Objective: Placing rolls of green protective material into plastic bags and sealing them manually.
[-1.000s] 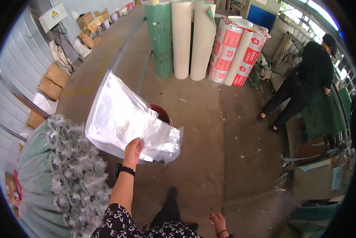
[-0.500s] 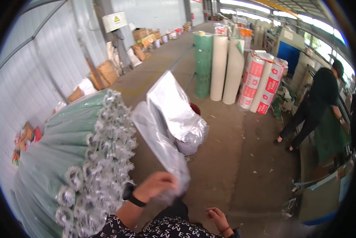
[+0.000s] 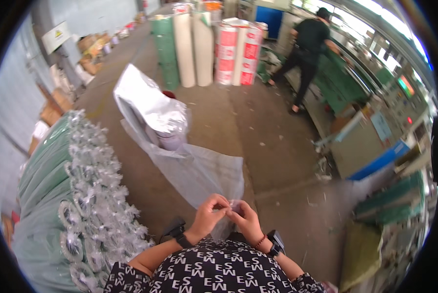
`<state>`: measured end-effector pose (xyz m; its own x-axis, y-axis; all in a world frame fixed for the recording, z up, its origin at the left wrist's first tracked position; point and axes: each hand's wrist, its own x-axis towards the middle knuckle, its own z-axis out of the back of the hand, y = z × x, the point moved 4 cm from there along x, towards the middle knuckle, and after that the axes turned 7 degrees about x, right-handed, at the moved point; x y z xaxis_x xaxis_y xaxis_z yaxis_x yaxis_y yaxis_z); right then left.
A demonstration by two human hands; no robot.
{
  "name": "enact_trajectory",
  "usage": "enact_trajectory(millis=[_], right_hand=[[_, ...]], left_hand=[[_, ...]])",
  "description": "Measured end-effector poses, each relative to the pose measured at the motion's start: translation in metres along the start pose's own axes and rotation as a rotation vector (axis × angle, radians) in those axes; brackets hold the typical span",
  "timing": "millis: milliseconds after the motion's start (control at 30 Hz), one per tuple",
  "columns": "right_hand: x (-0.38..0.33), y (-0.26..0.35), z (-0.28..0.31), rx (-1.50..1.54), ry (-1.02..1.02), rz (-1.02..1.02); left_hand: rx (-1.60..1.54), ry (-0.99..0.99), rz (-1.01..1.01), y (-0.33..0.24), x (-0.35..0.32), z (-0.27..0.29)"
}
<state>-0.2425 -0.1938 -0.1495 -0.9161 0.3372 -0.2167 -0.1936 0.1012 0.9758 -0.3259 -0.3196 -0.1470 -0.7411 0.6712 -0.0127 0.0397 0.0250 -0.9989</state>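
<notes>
the left hand and the right hand are meeting before the patterned shirt, both pinching one end of some clear plastic film. the film is trailing forward alongside a bucket, over which silvery sheeting is draping.

Grey film, white-lettered black shirt

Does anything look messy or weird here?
Yes: loose whitish scraps litter the floor beside the machine, which looks untidy. The clear plastic in the left hand and right hand is wrinkled, but I see no rips or spills.
</notes>
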Motion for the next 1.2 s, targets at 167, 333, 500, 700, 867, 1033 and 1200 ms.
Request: enact_trajectory(millis=[167, 333, 500, 700, 867, 1033, 1200], right_hand=[[-0.055, -0.029, -0.013, 0.359, -0.048, -0.093], [-0.124, -0.052, -0.007, 0.153, -0.152, -0.127], [-0.153, -0.084, -0.017, 0.194, -0.213, -0.173], [-0.189, -0.088, 0.008, 0.937, -0.263, -0.227], [-0.204, -0.13, 0.07, 1.585, -0.054, -0.057], [-0.24, -0.112, 0.136, 1.735, -0.155, 0.099], [-0.262, -0.095, 0.184, 1.529, -0.147, 0.173]], left_hand=[[0.108, -0.075, -0.088, 0.009, -0.048, -0.004], [0.198, 0.047, -0.06, 0.024, -0.111, -0.03], [0.185, 0.15, 0.153, 0.037, -0.137, -0.024], [-0.46, 0.174, 0.473, 0.056, -0.147, -0.036], [-0.844, 0.202, 0.661, 0.076, -0.14, -0.048], [-1.076, 0.114, 0.534, 0.04, -0.116, -0.108], [-1.172, 0.256, 0.399, 0.024, -0.098, -0.164]])
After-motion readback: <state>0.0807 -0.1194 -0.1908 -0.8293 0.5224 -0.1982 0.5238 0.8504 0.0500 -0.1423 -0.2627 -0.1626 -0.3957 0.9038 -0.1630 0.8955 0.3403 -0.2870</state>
